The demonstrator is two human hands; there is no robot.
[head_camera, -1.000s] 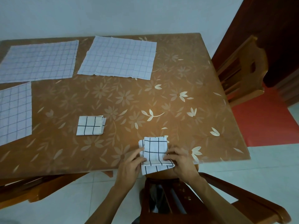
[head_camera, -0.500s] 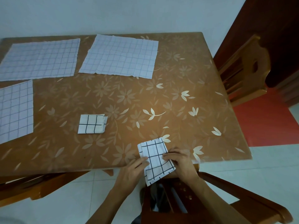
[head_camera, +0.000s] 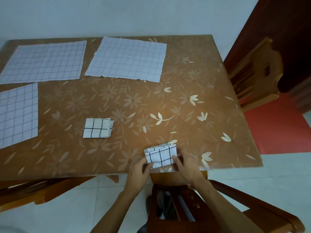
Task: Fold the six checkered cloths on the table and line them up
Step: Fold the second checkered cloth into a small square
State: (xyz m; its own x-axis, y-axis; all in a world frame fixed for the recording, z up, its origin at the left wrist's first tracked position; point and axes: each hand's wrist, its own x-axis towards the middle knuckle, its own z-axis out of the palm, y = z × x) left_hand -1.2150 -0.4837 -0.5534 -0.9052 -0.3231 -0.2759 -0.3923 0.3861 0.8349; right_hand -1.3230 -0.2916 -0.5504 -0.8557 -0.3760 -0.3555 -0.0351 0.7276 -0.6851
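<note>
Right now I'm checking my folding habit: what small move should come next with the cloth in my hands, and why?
Probably slide the folded cloth left to sit beside the finished folded one. Both the left hand and right hand pinch its near edge at the table rim, and it looks folded small already, though tilted.

A brown tabletop (head_camera: 193, 78) printed with pale flowers and leaves fills most of the view, set against a plain light wall (head_camera: 117, 15). A carved wooden chair (head_camera: 255, 73) stands at its right side before a dark wooden door (head_camera: 286, 22) and a red patch of floor (head_camera: 276, 130). Another wooden chair (head_camera: 218, 207) sits at the near edge on pale floor tiles (head_camera: 67, 207).
</note>
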